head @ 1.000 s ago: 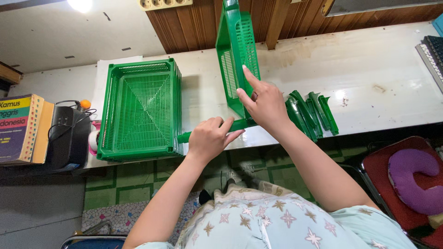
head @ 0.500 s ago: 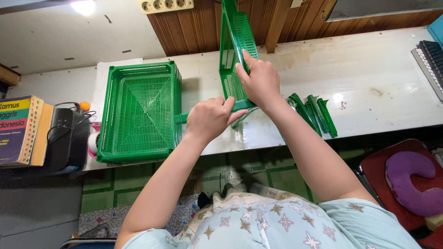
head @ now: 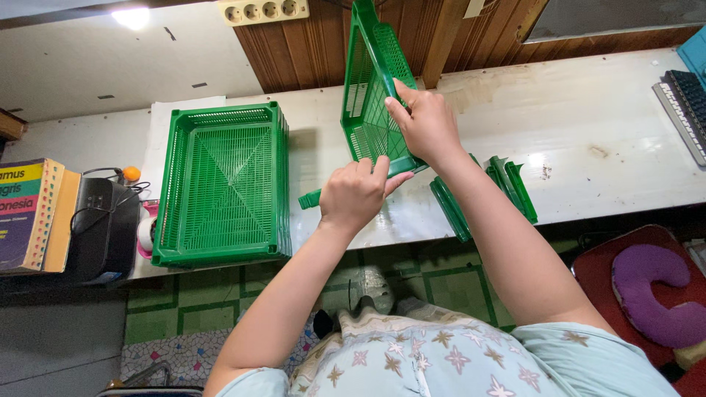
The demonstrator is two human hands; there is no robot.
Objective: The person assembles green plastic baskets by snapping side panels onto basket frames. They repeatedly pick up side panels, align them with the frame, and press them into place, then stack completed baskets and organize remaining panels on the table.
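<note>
the right hand [head: 426, 121] has climbed higher up the tilted green tray [head: 371, 95], gripping its edge above the desk [head: 603, 125]; the left hand [head: 357, 192] now closes on a green leg [head: 312, 198] at its lower corner.

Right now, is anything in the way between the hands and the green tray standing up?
No. The right hand already grips the upright green tray by its side. The left hand is closed on a green strip at the tray's bottom edge. Nothing visible sits between either hand and the tray.
</note>
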